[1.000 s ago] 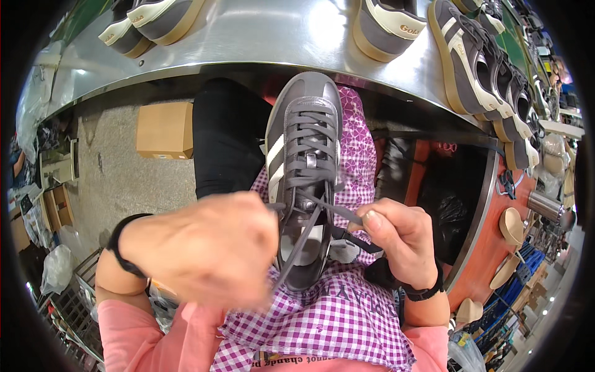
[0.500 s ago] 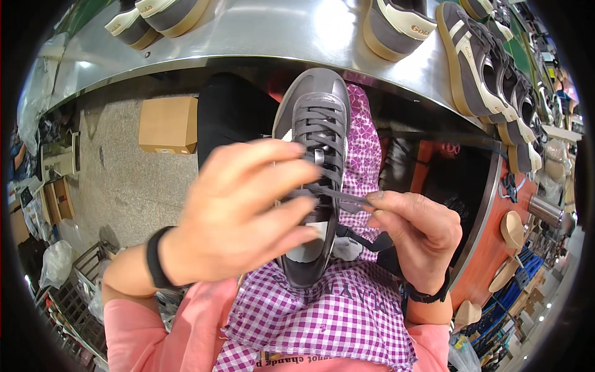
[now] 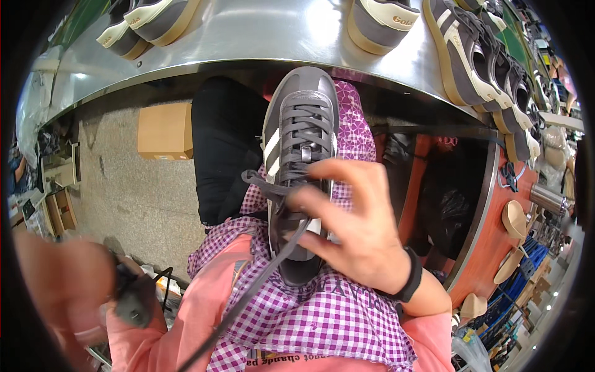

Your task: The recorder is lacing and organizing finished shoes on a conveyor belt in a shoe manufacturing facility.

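A grey lace-up sneaker (image 3: 308, 82) with pale side stripes rests on my lap, toe pointing away from me. My right hand (image 3: 356, 226) curls over its ankle end, fingers closed around the grey shoelace, though motion smears the fingertips. One bent loop of shoelace (image 3: 253, 178) sticks out left of the shoe. A long lace end (image 3: 251, 291) runs from under that hand down to the lower left, out of the picture. Far out at the left rim is my left hand (image 3: 65, 291), badly blurred, so what its fingers hold is hidden.
Ahead, a shiny metal bench (image 3: 248, 31) carries several similar sneakers, one (image 3: 381, 28) straight ahead and a row (image 3: 462, 56) at the right. A cardboard box (image 3: 165, 131) sits on the floor at left. A reddish wooden surface (image 3: 480, 239) with beige cup-shaped pieces stands at right.
My left hand has swung from over the sneaker to the far left. My right hand has moved left onto the laces. A loop and a long trailing lace end now show.
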A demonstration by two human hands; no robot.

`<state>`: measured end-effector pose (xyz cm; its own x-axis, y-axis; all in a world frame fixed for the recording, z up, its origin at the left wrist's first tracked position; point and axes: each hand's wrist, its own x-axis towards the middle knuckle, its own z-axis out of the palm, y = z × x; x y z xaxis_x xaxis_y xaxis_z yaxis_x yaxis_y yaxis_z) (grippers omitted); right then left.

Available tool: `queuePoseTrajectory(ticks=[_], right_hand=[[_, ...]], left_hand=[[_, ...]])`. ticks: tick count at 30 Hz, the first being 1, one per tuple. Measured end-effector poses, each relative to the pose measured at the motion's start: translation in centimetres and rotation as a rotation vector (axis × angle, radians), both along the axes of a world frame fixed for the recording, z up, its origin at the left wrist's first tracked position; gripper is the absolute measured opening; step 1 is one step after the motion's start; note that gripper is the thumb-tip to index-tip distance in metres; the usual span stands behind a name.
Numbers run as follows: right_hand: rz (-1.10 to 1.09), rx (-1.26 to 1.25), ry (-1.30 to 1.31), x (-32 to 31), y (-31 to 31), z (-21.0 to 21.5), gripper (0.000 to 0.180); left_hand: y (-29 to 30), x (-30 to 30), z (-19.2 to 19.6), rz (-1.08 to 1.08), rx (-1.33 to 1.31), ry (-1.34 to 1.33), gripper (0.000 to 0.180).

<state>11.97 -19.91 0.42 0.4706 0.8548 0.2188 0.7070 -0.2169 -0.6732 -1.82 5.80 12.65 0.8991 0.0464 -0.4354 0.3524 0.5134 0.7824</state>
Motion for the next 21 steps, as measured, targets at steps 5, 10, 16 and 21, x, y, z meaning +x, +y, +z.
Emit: queuePoseTrajectory(ticks=[5, 10, 16, 21], right_hand=[[0.046, 0.249, 1.191, 1.8, -1.6, 1.8, 0.01], [0.024, -0.129, -0.011, 0.4, -0.7, 1.1, 0.017], [0.042, -0.118, 0.143, 0.0, 0.1, -0.6, 0.012], [-0.005, 1.026, 1.271, 4.2, -8.1, 6.2, 0.036]], left_hand=[[-4.4, 4.5, -12.1, -0.367, 1.091, -0.228, 0.025], [-5.1, 4.1, -14.0, -0.34, 0.869, -0.217, 0.013], [-4.2, 4.6, -13.8, -0.326, 0.749, -0.209, 0.019], [-5.1, 5.2, -13.9, -0.217, 1.046, -0.444, 0.028]])
